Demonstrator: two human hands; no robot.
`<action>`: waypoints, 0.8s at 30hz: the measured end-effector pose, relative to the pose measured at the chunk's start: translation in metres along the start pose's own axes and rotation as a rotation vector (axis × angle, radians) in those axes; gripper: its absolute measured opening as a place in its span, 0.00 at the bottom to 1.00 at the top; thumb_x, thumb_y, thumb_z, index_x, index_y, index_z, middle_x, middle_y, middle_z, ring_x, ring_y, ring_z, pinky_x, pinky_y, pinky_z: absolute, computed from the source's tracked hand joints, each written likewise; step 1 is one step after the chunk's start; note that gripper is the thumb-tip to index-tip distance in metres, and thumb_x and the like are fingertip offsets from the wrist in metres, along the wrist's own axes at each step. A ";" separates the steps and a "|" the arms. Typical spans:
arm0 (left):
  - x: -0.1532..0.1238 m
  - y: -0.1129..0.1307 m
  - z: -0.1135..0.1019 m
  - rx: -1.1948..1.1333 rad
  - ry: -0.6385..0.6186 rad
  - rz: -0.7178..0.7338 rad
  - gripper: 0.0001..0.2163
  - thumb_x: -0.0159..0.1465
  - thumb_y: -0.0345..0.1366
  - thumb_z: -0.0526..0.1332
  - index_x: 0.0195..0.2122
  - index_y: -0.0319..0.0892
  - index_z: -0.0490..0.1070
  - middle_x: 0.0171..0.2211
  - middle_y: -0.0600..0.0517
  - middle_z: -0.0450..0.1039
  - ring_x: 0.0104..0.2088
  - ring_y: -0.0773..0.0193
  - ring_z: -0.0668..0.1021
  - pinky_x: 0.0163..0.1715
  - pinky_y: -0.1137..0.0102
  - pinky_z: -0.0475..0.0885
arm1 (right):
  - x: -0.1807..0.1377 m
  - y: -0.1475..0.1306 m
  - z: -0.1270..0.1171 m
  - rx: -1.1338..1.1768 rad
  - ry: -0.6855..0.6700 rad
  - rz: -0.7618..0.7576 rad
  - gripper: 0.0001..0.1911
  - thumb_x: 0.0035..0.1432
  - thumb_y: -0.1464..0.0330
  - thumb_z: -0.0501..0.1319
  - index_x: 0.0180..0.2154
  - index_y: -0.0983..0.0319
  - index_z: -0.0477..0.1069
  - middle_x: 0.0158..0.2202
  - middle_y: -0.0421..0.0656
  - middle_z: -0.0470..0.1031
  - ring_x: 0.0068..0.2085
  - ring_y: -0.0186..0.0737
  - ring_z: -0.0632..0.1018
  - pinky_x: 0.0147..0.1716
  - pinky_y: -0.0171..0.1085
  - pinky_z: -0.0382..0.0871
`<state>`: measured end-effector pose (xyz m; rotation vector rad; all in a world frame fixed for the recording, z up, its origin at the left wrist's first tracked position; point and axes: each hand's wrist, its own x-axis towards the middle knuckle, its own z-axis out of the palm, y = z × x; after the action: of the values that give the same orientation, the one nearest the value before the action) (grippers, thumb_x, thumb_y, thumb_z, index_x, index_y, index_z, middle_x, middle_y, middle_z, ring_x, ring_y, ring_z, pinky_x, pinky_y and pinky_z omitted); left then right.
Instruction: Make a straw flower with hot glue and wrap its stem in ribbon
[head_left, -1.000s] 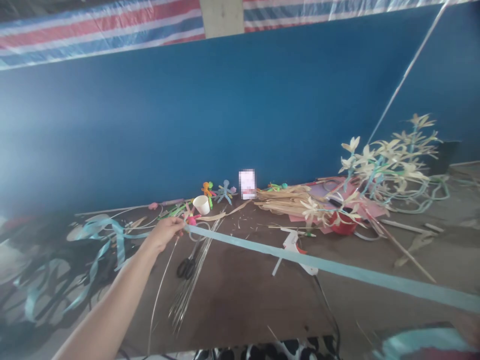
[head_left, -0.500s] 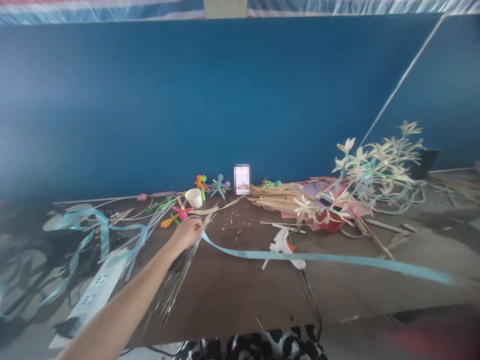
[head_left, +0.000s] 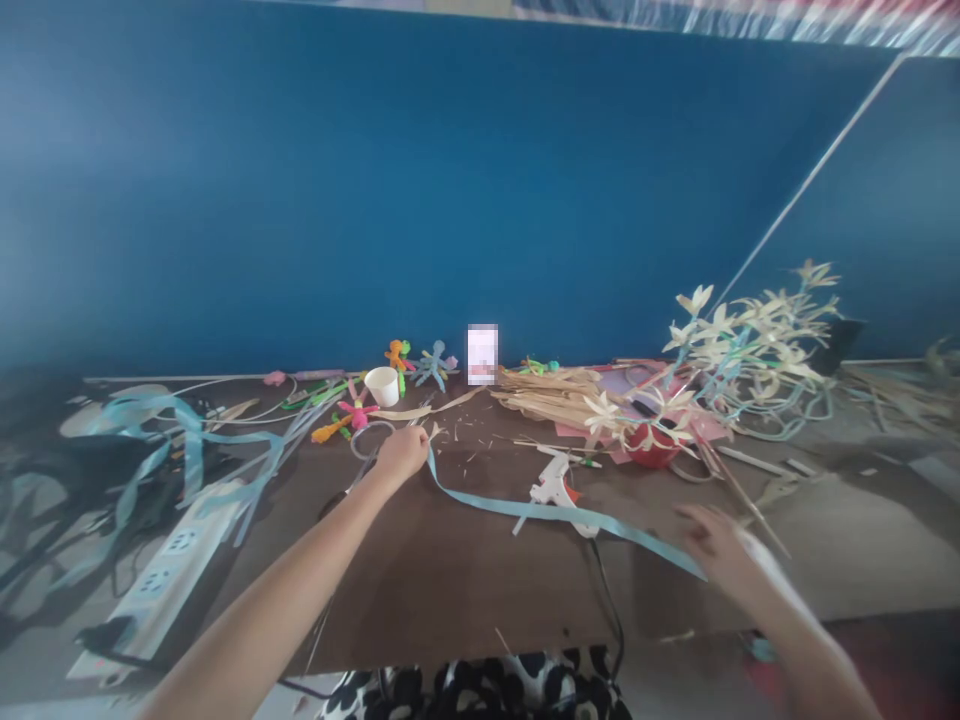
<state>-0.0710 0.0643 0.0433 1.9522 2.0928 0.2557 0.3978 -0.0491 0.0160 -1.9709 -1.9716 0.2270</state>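
Observation:
My left hand (head_left: 405, 452) is closed in a pinch on one end of a light blue ribbon (head_left: 487, 504). From there the ribbon sags to the right across a white glue gun (head_left: 553, 480) lying on the table. My right hand (head_left: 712, 545) is near the ribbon's far end, its fingers loosely stretched and slightly blurred. No grip on the ribbon shows there. Just behind my left hand are a white cup (head_left: 382, 387) and a pink pipe-cleaner figure (head_left: 357, 414).
A power strip (head_left: 161, 575) and tangled blue ribbon (head_left: 193, 440) lie at left. Dried husks (head_left: 547, 395) lie at the back, beside a small pixelated white card (head_left: 482, 355). Pale husk flowers (head_left: 757, 330) and a red bowl (head_left: 651, 445) are at right. A blue wall rises behind.
My right hand has come into view at the right. My left hand has moved slightly right and up with the ribbon, whose far end now lies much further left.

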 end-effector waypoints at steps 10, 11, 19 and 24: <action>0.006 -0.003 0.013 0.025 0.037 0.031 0.09 0.56 0.35 0.54 0.27 0.39 0.72 0.29 0.45 0.75 0.33 0.57 0.75 0.34 0.69 0.65 | 0.016 -0.084 0.027 0.038 -0.226 -0.157 0.13 0.45 0.71 0.52 0.34 0.61 0.71 0.33 0.42 0.73 0.38 0.43 0.71 0.38 0.37 0.61; 0.005 -0.005 0.013 0.017 0.042 0.031 0.09 0.56 0.36 0.55 0.28 0.39 0.72 0.30 0.45 0.75 0.34 0.58 0.75 0.35 0.69 0.65 | 0.013 -0.085 0.024 0.036 -0.204 -0.159 0.11 0.46 0.70 0.52 0.32 0.60 0.71 0.32 0.42 0.72 0.37 0.42 0.71 0.36 0.37 0.62; -0.018 -0.016 0.012 -0.083 0.093 0.074 0.12 0.54 0.29 0.55 0.40 0.40 0.70 0.33 0.49 0.75 0.33 0.63 0.75 0.35 0.73 0.66 | -0.024 -0.160 -0.013 0.255 -0.308 -0.364 0.10 0.53 0.70 0.51 0.36 0.58 0.68 0.35 0.43 0.71 0.36 0.39 0.71 0.37 0.35 0.62; -0.037 -0.021 0.006 -0.121 0.159 0.113 0.16 0.54 0.23 0.51 0.42 0.38 0.68 0.38 0.47 0.72 0.38 0.65 0.74 0.41 0.72 0.65 | -0.037 -0.217 -0.008 0.414 -0.495 -0.545 0.12 0.51 0.77 0.52 0.35 0.58 0.68 0.34 0.39 0.72 0.37 0.36 0.69 0.39 0.33 0.60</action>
<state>-0.0869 0.0259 0.0334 2.0395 2.0100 0.5648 0.1968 -0.0914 0.0942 -1.1371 -2.4197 0.9593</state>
